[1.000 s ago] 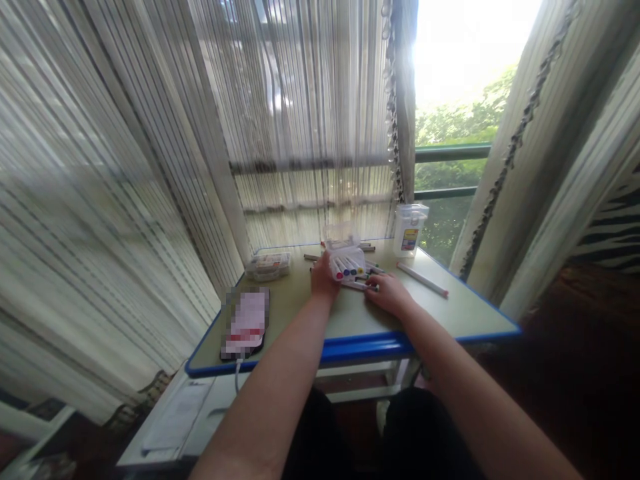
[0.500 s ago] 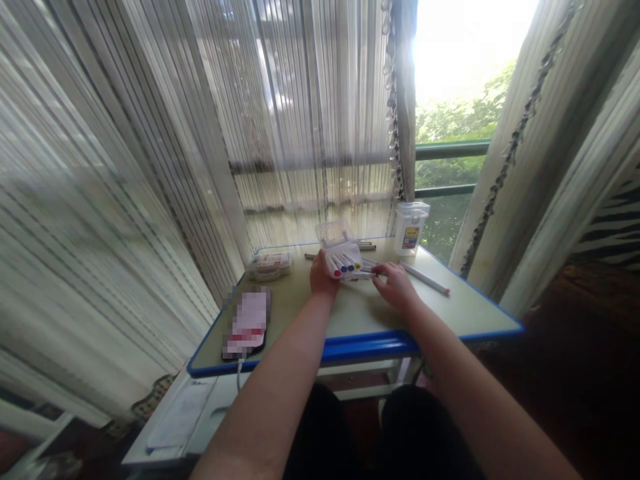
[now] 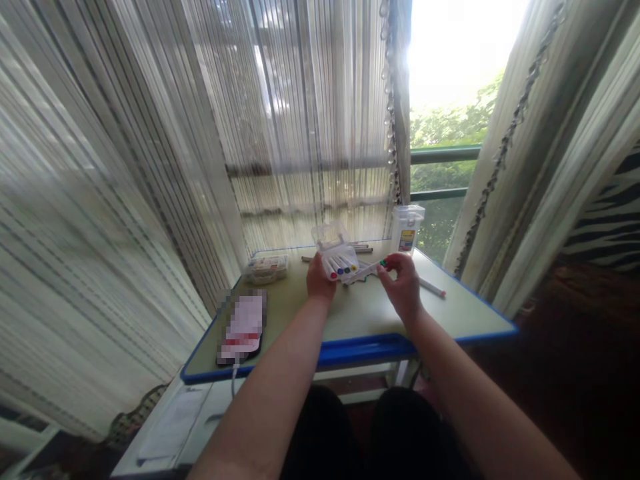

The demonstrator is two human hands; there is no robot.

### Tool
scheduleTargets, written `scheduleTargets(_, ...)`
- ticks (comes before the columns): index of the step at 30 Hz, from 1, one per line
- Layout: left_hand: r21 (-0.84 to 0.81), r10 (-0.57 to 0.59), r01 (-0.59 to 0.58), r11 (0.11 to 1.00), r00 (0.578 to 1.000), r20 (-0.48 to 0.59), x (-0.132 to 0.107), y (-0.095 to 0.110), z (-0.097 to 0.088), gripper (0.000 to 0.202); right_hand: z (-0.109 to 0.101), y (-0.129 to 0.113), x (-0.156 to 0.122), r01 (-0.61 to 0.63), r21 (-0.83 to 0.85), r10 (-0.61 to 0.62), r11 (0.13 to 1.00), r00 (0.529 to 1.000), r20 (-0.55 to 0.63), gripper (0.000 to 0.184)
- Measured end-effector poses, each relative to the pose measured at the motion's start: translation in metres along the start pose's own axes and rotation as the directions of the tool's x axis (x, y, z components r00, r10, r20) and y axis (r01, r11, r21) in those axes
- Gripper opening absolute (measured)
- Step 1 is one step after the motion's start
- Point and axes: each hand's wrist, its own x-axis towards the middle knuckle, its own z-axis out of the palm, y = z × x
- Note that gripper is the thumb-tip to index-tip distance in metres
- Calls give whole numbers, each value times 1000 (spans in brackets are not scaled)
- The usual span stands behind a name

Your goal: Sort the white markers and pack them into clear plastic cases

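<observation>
My left hand (image 3: 320, 277) is closed around a clear plastic marker case (image 3: 330, 235) with its lid swung open, tilted toward me over the table. Several white markers (image 3: 342, 262) lie inside, their round ends red, blue, dark and yellow. Between the fingertips of my right hand (image 3: 401, 280) is a white marker with a green end (image 3: 371, 269), raised beside the case. Its far tip reaches close to the case; whether they touch I cannot tell. More markers (image 3: 365, 248) lie on the table behind the case, partly hidden by it.
The blue-edged table (image 3: 295, 327) bears a closed plastic box (image 3: 267, 268) and a cabled phone (image 3: 243, 327) at left. An upright clear container (image 3: 406, 230) stands at the back right. Near my right hand lies a white marker with a pinkish end (image 3: 433, 287). Curtains (image 3: 300, 120) hang behind.
My right hand has lifted off the tabletop and now holds the green-ended marker up. My left hand still grips the case in nearly the same place. The view has shifted slightly.
</observation>
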Motion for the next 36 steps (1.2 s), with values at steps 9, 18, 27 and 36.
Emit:
scheduleTargets(9,-15,-5,5,1000,1000,-30,0,6,-4,19,2,10,-1,-33,-118,72,992,937,341,12)
scheduleTargets(18,11,-17,18,1000,998,-60,0,9,-7,19,3,13,-7,71,-382,244,921,660,710,17)
scheduleTargets(27,30,-38,39,999,998,-49,2,6,-5,19,20,14,-9,354,-382,84,853,631,771,36)
scheduleTargets(36,8,-62,63,998,997,-41,1,7,-6,18,13,21,-7,310,-471,158,826,675,721,42)
